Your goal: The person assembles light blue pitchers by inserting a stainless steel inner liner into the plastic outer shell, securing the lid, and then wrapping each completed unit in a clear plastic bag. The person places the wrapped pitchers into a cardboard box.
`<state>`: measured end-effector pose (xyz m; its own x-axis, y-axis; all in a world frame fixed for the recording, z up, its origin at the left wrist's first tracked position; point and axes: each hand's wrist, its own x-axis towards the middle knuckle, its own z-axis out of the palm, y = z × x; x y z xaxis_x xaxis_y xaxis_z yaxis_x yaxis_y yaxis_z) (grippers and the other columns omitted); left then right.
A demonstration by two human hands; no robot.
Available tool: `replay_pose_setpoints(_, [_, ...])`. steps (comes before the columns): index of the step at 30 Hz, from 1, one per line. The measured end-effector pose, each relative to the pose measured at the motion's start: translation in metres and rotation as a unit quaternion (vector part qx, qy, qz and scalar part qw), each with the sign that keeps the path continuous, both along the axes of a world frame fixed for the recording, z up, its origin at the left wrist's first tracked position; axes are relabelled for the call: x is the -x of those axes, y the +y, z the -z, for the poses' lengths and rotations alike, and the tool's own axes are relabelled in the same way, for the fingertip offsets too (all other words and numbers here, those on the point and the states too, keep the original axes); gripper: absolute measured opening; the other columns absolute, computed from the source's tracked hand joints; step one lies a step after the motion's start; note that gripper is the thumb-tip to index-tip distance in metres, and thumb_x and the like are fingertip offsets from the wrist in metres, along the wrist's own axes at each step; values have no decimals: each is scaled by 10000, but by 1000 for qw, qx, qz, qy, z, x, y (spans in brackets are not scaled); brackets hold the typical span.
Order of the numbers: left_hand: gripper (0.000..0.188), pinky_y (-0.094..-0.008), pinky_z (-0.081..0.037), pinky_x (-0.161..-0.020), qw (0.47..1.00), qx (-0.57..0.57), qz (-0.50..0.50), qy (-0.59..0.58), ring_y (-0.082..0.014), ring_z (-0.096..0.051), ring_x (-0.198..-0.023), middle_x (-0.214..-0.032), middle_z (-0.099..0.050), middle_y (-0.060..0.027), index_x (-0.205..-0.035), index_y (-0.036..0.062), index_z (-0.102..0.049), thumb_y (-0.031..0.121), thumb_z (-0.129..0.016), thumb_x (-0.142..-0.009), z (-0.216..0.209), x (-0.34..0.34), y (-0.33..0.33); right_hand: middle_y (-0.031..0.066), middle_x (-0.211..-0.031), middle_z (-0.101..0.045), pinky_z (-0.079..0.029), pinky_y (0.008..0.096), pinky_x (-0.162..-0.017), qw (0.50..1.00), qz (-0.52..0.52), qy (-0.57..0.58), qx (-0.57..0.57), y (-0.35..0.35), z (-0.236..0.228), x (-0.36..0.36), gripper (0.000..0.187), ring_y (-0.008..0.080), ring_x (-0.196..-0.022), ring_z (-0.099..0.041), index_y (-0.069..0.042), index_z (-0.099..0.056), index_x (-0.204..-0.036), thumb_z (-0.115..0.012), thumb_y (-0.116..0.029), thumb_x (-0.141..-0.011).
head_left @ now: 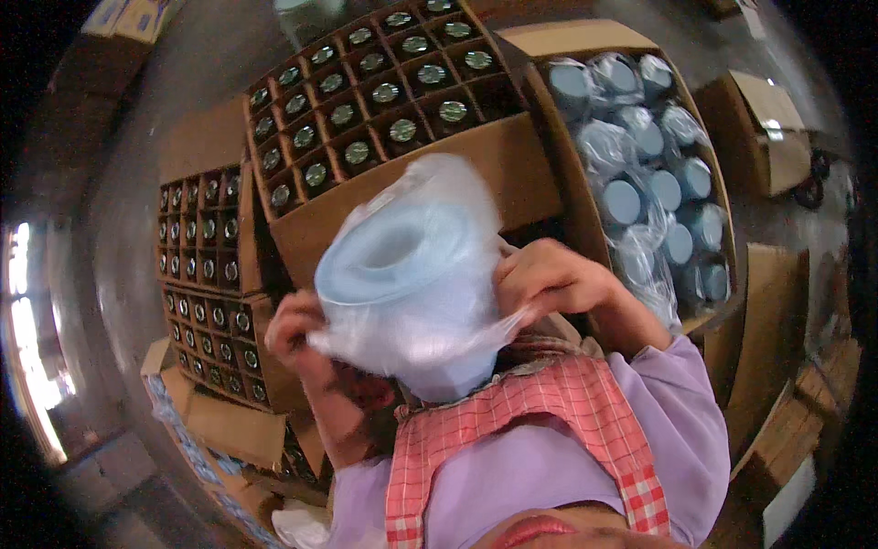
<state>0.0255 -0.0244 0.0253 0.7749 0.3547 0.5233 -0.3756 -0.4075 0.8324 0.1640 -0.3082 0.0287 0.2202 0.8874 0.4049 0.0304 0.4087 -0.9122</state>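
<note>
in the background, a carton [581, 37] at two o'clock holds blue jars [625, 203] among film; the central blue container [389, 270] looks bagged but unboxed. left hand [297, 329] at eight, right hand [553, 274] at three: fingers pinching the plastic bag [448, 174].

1. Pale blue vessel [366, 284]: round, with a broad, smooth, flaring rim about a darker hollow; it is tilted, its mouth facing up, between the left fingers [294, 320] and the right fingers [521, 274].
2. Clear plastic wrap [457, 183]: thin, crinkled, slightly blurred; it bunches up behind the rim and drapes across the vessel's near side, one edge pinched and drawn taut at the right fingers, another reaching the left fingers.
</note>
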Motion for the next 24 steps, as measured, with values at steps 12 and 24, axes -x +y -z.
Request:
replay_pose_setpoints(12, [219,-300,-460,-589,932,109,-20,345,-198,-581,-669,-754,-603,-126,-858,-45,-596,77,-472,-724,63,41,-42,151,-690,-531,-403,406,-620,979,147,-55,131,-56,39,128,166,333,-693,-521,-12,-548,-739,-601,-169,-754])
replay_pose_setpoints(24, [309,-326,-514,-679,763,211,423,441,-237,-617,-775,-947,-607,-144,-1062,-67,-529,120,-486,-820,27,-136,-271,90,-755,-554,-393,242,-553,801,528,218,-177,-166,0,168,109,133,-642,-505,18,-524,-829,-518,-91,-837])
